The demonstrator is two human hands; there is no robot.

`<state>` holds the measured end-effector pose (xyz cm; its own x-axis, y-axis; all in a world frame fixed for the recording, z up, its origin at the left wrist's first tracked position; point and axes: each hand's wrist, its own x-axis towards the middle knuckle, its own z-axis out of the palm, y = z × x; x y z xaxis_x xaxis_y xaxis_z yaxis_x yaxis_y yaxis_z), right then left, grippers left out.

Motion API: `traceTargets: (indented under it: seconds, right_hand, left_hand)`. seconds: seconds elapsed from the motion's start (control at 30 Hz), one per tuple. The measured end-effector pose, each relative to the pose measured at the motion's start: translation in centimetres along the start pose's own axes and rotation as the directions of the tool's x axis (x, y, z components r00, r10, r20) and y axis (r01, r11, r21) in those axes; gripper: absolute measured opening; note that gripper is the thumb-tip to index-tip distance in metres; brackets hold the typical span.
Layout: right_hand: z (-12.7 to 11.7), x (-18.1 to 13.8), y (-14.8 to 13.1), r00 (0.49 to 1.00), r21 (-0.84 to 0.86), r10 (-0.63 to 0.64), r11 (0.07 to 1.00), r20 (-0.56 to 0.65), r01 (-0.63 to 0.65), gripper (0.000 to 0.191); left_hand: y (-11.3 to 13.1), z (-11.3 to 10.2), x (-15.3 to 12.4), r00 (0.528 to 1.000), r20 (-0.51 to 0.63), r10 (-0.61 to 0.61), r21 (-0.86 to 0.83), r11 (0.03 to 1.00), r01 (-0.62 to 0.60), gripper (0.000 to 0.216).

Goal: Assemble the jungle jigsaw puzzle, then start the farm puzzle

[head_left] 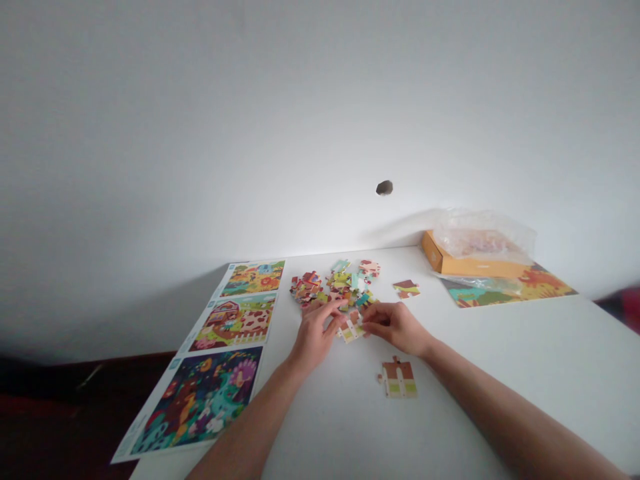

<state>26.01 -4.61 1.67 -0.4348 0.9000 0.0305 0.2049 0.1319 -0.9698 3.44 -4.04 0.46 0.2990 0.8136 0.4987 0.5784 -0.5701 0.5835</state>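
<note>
A puzzle piece [351, 329] with brown, white and pale green parts is between my two hands, low over the white table. My left hand [316, 331] has its thumb and index finger at the piece's left and upper edges. At its right edge, the fingertips of my right hand [395, 327] are pinched together. Just beyond the hands lies a heap of loose puzzle pieces [345, 283], partly hidden by my fingers. Closer to me, below my right hand, rests a similar brown-and-green puzzle piece [401, 379].
Three printed picture sheets [240, 313] line the left side of the table [320, 427]. A lone puzzle piece [407, 289] lies right of the heap. At back right, a clear plastic bag [483, 233] sits on an orange box [480, 267], over a colourful picture [530, 287]. Behind rises a wall [300, 133].
</note>
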Motion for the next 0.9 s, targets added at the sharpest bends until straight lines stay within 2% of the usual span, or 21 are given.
traceTargets:
  seconds: [0.1,0.17,0.27,0.4,0.5,0.57,0.6,0.67,0.73,0.8,0.9]
  right_hand:
    - [0.2,0.1,0.2,0.999,-0.041,0.007,0.999,-0.045,-0.008,0.027]
    - [0.0,0.3,0.4,0.996,-0.190,-0.014,0.982,-0.091,-0.003,0.023]
    - [-1.1,0.4,0.6,0.979,-0.461,-0.110,0.887,-0.170,0.020,0.016]
    - [-3.2,0.5,0.8,0.930,-0.662,-0.247,0.749,-0.273,0.005,0.015]
    - [-3.9,0.5,1.4,0.871,-0.778,-0.287,0.608,-0.398,-0.155,0.027]
    - [-3.8,0.5,2.1,0.852,-0.795,-0.230,0.529,-0.471,-0.297,0.046]
    - [-3.7,0.6,2.5,0.858,-0.797,-0.181,0.500,-0.480,-0.340,0.053]
    - [-3.2,0.8,3.1,0.906,-0.818,-0.086,0.471,-0.414,-0.330,0.060]
    - [-2.8,1.0,3.4,0.954,-0.841,-0.047,0.485,-0.297,-0.238,0.060]
    - [-2.4,1.2,3.2,0.981,-0.845,-0.067,0.522,-0.180,-0.119,0.058]
    - [-1.7,1.3,2.2,0.993,-0.836,-0.108,0.548,-0.038,0.028,0.055]
  left_hand:
    - [-0.1,0.1,-0.1,1.000,0.022,0.006,0.073,0.997,-0.007,0.039]
    - [-0.2,0.0,-0.1,0.998,0.058,0.010,0.150,0.988,-0.019,0.036]
    - [-0.3,-0.2,-0.1,0.997,0.072,-0.027,0.279,0.960,0.005,0.029]
    - [0.0,-0.7,0.0,0.996,0.079,-0.036,0.345,0.939,0.007,0.031]
    - [0.7,-0.9,-0.1,0.980,0.192,0.044,0.313,0.944,-0.104,0.043]
    - [1.2,-1.0,-0.2,0.946,0.309,0.102,0.263,0.946,-0.188,0.050]
    - [1.4,-1.0,-0.3,0.926,0.358,0.120,0.236,0.948,-0.214,0.051]
    - [1.5,-0.9,-0.4,0.912,0.392,0.122,0.206,0.955,-0.216,0.050]
    - [1.2,-0.8,-0.3,0.929,0.356,0.098,0.201,0.963,-0.178,0.045]
    - [0.8,-0.6,-0.2,0.948,0.311,0.073,0.194,0.971,-0.138,0.039]
    - [0.3,-0.2,0.1,0.959,0.280,0.050,0.172,0.980,-0.101,0.028]
